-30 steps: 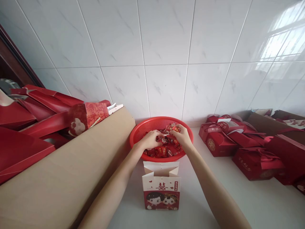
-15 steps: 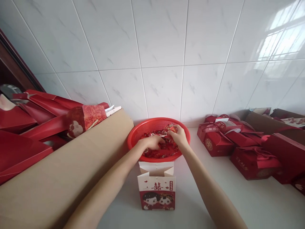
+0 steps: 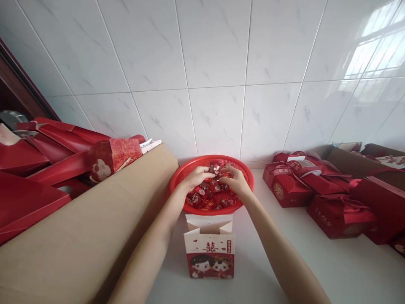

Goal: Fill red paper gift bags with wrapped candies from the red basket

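Note:
A red plastic basket [image 3: 179, 169] with a perforated wall holds many red-wrapped candies [image 3: 198, 198]. My left hand [image 3: 196, 177] is over its left half, thumb and fingers closed at a dark red wrapped candy [image 3: 216, 169]. Facing it, my right hand [image 3: 236, 179] has its fingers curled round a red wrapped candy, which they partly cover. In front of the basket an open paper gift box [image 3: 210, 257] stands upright, white above and red below, printed with two cartoon faces. Its inside bottom is hidden.
On the left a large cardboard carton [image 3: 126, 202] holds red folded boxes [image 3: 72, 143]. To the right, several red gift boxes [image 3: 292, 190] with ribbons are grouped on the white counter [image 3: 265, 270]. A tiled wall [image 3: 215, 122] rises behind the basket.
My left hand has risen out of the candies and shifted back, and its fingers now face the right hand's. The right hand has turned slightly. The gift box stays in place.

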Action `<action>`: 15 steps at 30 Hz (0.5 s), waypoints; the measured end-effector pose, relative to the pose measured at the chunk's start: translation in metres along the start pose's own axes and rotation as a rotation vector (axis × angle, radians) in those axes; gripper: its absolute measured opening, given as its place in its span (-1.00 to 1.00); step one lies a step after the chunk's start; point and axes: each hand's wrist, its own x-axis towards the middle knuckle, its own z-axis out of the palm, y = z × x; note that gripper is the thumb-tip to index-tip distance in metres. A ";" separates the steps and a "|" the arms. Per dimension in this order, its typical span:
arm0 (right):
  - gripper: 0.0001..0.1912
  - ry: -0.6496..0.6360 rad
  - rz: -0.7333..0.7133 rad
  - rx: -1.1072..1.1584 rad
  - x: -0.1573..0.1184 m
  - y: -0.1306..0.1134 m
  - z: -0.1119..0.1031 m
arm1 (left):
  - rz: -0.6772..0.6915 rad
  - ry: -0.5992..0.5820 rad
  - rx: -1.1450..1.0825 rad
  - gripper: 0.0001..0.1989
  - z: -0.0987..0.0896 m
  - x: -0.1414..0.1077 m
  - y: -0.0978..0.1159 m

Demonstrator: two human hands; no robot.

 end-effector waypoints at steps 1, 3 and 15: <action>-0.71 -0.022 0.006 0.036 -0.001 -0.002 0.000 | 0.000 0.005 0.012 -0.74 0.000 -0.001 0.001; -0.70 -0.041 0.026 0.116 -0.002 -0.005 0.000 | 0.007 0.006 0.033 -0.76 0.001 -0.002 0.002; -0.68 0.054 -0.058 0.108 -0.006 -0.010 0.000 | 0.095 -0.015 0.130 -0.68 -0.002 0.003 -0.008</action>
